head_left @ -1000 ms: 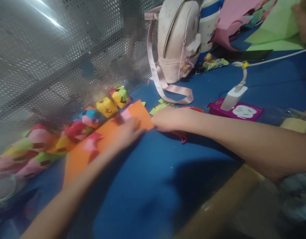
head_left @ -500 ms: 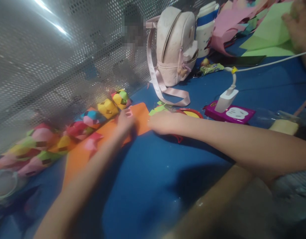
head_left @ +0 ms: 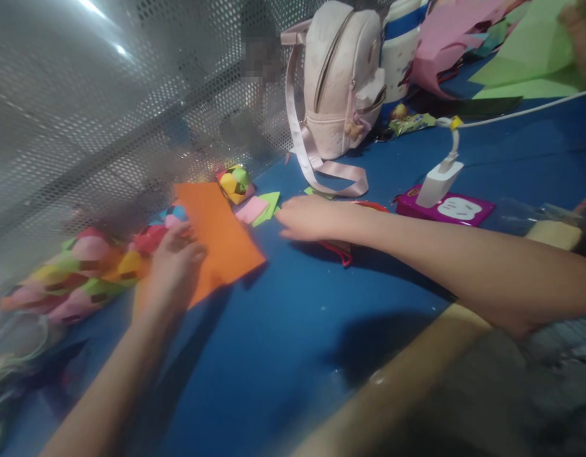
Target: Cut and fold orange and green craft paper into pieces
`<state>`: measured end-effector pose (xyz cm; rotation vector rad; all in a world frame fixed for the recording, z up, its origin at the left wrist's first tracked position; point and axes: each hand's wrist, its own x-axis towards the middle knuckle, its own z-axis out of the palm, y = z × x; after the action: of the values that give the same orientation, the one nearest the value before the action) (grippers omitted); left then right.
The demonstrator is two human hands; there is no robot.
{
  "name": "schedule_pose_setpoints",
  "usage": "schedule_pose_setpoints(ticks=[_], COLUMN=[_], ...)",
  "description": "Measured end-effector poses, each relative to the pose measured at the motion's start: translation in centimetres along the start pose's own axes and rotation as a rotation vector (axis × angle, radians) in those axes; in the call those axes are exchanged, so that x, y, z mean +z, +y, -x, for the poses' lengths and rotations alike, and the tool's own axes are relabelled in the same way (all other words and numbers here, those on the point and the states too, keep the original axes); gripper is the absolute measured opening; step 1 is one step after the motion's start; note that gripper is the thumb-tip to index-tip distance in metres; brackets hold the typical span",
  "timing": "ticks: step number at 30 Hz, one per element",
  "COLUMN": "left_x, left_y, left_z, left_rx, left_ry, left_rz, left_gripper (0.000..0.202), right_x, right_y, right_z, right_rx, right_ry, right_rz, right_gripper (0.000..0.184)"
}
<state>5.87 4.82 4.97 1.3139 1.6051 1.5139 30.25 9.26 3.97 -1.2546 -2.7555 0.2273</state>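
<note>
My left hand (head_left: 173,266) grips the near end of an orange paper sheet (head_left: 216,231) and holds it lifted off the blue table (head_left: 293,330). My right hand (head_left: 309,219) lies over the table with fingers stretched flat toward small pink and green paper squares (head_left: 257,208). It holds nothing. Red scissors (head_left: 343,251) lie partly hidden under my right wrist. A row of folded multicoloured paper pieces (head_left: 83,273) runs along the perforated metal wall (head_left: 106,108) on the left, behind the orange sheet.
A pale pink backpack (head_left: 343,76) stands at the back. A white charger (head_left: 438,181) on a cable rests on a magenta box (head_left: 457,208). Pink and green paper sheets (head_left: 521,63) lie at the far right, with another person's hand (head_left: 581,38) on them.
My left hand has pulled back to the left and lifted the orange sheet off the table. The pink and green squares beneath are now uncovered. My right hand has stayed almost still.
</note>
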Motion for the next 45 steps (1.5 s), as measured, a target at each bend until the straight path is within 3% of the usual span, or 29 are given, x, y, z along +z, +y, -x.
schedule_pose_setpoints(ticks=[2, 4, 7, 9, 12, 14, 17, 21, 26, 32, 41, 45], left_x=[-1.4, -2.0, -1.7, -1.0, -0.5, -0.8, -1.8, -3.2, -3.7, -4.1, -4.3, -4.4], left_y=[0.4, 0.3, -0.5, -1.2, -1.9, -2.4, -3.6, -5.3, -5.8, -6.3, -6.6, -6.6], left_z=[1.9, 3.9, 7.0, 9.0, 10.7, 10.7, 9.7, 8.6, 9.1, 9.5, 9.2, 9.1], left_rx=[-0.049, -0.077, -0.116, -0.219, -0.385, -0.414, -0.4, -0.282, -0.047, 0.039, 0.14, 0.195], left_ry=[0.009, 0.029, 0.049, 0.046, -0.009, -0.028, -0.007, -0.094, -0.2, -0.283, -0.374, -0.423], left_rz=[0.067, 0.094, 0.109, 0.153, 0.192, 0.217, 0.165, -0.123, -0.425, -0.517, -0.545, -0.552], left_gripper=[0.041, 0.042, 0.046, 0.05, 0.046, 0.042, 0.047, 0.047, 0.035, 0.032, 0.023, 0.025], right_x=[-0.2, 0.2, 1.7, 2.7, 3.3, 2.9, 1.9, 1.8, 3.5, 5.0, 7.0, 7.6], right_y=[-0.8, -2.0, -3.7, -4.3, -3.8, -3.0, -1.8, -2.1, -4.3, -5.4, -5.8, -5.9], right_z=[-0.1, -0.2, -0.4, -0.4, -0.5, -0.5, -0.3, -0.2, 0.0, 0.3, 0.5, 0.9], right_rx=[0.04, 0.068, 0.047, 0.028, -0.001, -0.041, -0.135, -0.244, -0.186, -0.114, -0.194, -0.354], right_ry=[0.064, 0.014, -0.046, -0.016, -0.043, -0.125, -0.24, -0.3, -0.119, 0.018, 0.132, 0.251], right_rz=[-0.222, -0.57, -0.998, -1.071, -1.015, -0.934, -0.732, -0.529, -0.561, -0.756, -0.739, -0.67], right_gripper=[0.036, 0.039, 0.022, 0.008, 0.015, 0.016, 0.014, 0.019, 0.018, 0.013, 0.009, 0.012])
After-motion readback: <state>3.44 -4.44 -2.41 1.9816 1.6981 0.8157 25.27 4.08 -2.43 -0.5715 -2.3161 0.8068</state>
